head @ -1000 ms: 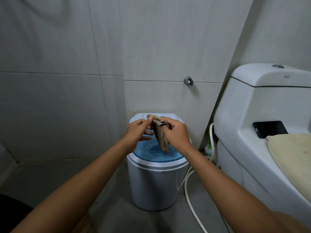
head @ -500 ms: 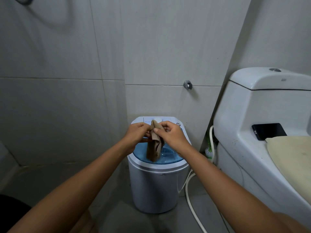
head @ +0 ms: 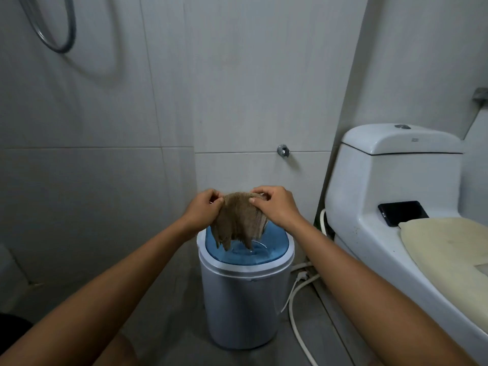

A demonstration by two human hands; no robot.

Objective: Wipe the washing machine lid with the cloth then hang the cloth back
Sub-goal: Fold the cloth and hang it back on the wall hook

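- The left hand (head: pixel 202 211) and right hand (head: pixel 274 207) each pinched an upper edge of the brown cloth (head: pixel 239 220), holding it spread between them.
- The cloth hung above the blue washing machine lid (head: pixel 266 250), its lower fringe near or touching the lid; which, I cannot tell.
- A toilet (head: pixel 390 186) stood to the right, a black phone (head: pixel 402 212) lying on it.

I see pale grey tiled walls (head: pixel 237 75) in dim light. A white toilet (head: pixel 390 207) stands right of my hands, a metal hose loop (head: pixel 56 35) hangs far up-left, grey floor (head: pixel 163 326) below them.
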